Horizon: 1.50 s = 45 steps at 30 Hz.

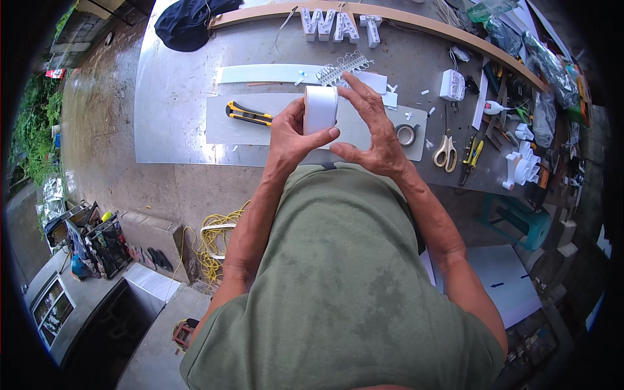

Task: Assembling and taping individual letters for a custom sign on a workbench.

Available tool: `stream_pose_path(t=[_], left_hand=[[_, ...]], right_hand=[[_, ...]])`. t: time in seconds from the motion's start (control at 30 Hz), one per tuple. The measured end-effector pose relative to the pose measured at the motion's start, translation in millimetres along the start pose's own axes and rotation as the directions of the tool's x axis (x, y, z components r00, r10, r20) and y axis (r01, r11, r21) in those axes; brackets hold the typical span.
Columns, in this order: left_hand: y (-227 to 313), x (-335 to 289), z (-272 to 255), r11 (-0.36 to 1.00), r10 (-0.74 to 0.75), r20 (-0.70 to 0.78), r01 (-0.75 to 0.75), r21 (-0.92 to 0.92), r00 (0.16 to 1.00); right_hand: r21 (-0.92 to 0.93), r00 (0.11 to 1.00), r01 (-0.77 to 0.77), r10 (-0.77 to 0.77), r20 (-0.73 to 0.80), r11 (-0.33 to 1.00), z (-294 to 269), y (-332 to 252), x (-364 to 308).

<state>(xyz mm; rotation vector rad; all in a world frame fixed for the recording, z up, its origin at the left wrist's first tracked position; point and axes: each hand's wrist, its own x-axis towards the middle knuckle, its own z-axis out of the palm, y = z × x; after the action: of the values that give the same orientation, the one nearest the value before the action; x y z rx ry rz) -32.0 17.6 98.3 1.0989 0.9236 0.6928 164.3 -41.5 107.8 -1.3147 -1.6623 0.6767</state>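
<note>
My left hand [286,140] is closed on a white glossy piece [320,110], band-shaped with a rounded top and a brownish left edge. The thumb presses near its lower right side. Whether this is a roll or a bent strip, I cannot tell. Just right of it, my right hand [374,133] is spread, its thumb and fingers apart, with fingertips close to the piece's right edge. Below both hands lies a grey board [240,133]. A yellow and black utility knife [248,114] rests on it to the left, a roll of grey tape [405,134] to the right.
White light-up letters [341,27] stand at the back beside a long wooden strip [422,23]. Nearer are a white strip [270,74] and LED modules [344,68]. Scissors [445,154], yellow-handled pliers [478,155] and white plastic parts [522,166] lie right. A green stool [520,221] stands below.
</note>
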Motion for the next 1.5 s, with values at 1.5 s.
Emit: stream_pose_path(t=[1.5], left_hand=[[16.6,-17.0,-12.3,0.975,-0.107,0.302,0.159,-0.154,0.947]], right_hand=[[0.681,0.871,-0.48,0.391,0.296,0.554,-16.3,16.5,-14.5]])
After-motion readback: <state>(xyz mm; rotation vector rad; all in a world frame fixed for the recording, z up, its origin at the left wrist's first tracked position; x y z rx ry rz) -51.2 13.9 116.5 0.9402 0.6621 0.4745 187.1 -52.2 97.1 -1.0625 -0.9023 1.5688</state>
